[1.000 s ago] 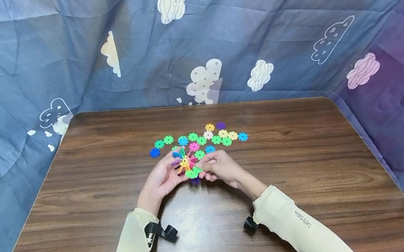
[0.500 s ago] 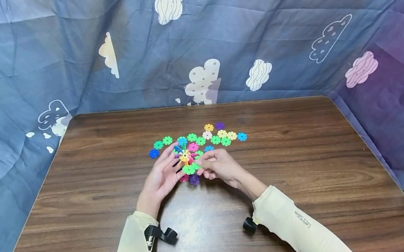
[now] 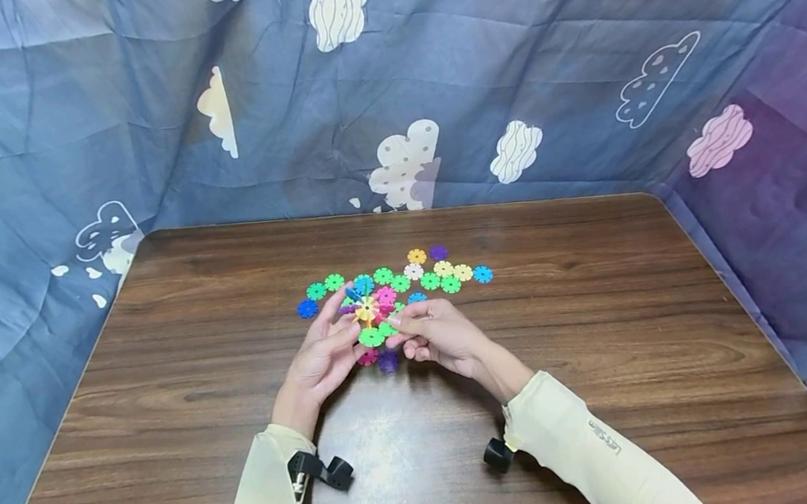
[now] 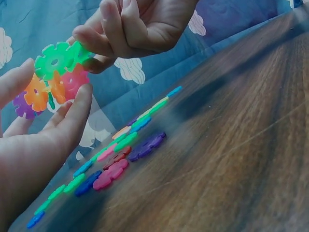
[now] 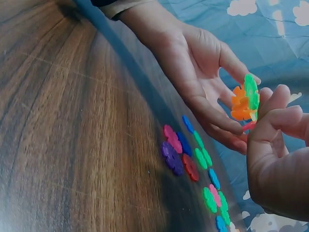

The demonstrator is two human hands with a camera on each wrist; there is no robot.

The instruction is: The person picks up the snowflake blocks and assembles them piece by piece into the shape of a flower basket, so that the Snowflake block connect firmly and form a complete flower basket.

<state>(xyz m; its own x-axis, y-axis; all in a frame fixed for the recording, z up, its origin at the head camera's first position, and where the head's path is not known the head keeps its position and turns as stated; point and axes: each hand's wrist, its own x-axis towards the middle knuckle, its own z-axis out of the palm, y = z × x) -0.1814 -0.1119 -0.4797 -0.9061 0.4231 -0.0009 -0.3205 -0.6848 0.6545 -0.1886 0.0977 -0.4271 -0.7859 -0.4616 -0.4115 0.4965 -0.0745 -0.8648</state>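
Note:
My left hand (image 3: 319,365) holds a cluster of interlocking snowflake discs (image 3: 367,309) above the table, thumb and fingers around it. Purple, orange, pink and blue discs show in it. A green disc (image 4: 53,61) stands at its near side. My right hand (image 3: 448,337) pinches a second green disc (image 4: 80,52), which overlaps the first at its edge; whether their slots are joined I cannot tell. The right wrist view shows the orange part of the cluster (image 5: 240,107) between both hands, while the fingertips hide some of it.
Loose discs lie flat on the wooden table (image 3: 609,327) behind and below the hands. Among them are a purple disc (image 5: 172,158), a pink disc (image 4: 111,175) and a blue disc (image 3: 483,274). A blue cloud-print cloth (image 3: 296,114) hangs behind the table.
Both hands have shifted slightly up and left with the cluster, which has turned a little. The left thumb has moved in closer to the near green disc. Loose discs stay put.

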